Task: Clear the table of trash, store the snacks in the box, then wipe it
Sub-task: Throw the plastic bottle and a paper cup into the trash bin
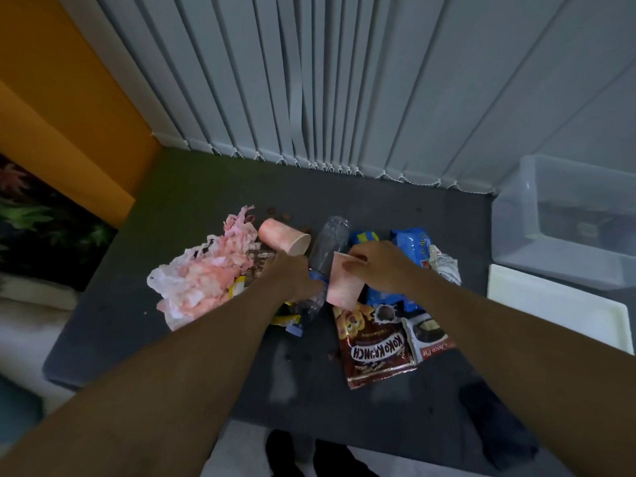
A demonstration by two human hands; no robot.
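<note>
On the dark table (179, 339) lies a heap of trash and snacks. My right hand (382, 266) grips a pink paper cup (344, 287) by its rim. My left hand (292, 273) reaches down onto a clear plastic bottle (328, 241) lying on its side; its fingers are hidden, so the hold is unclear. A second pink cup (284, 235) lies tipped over behind it. Pink-stained crumpled tissue (203, 270) sits at the left. A Koko Krunch packet (377, 349), a Choco Pie wrapper (428, 339) and blue snack packets (411, 244) lie at the right.
A clear plastic box (564, 222) stands at the right beside the table, with a white lid (557, 304) in front of it. A dark cloth (495, 428) lies at the table's front right corner. Vertical blinds (344, 80) hang behind. Small brown crumbs (303, 356) dot the table.
</note>
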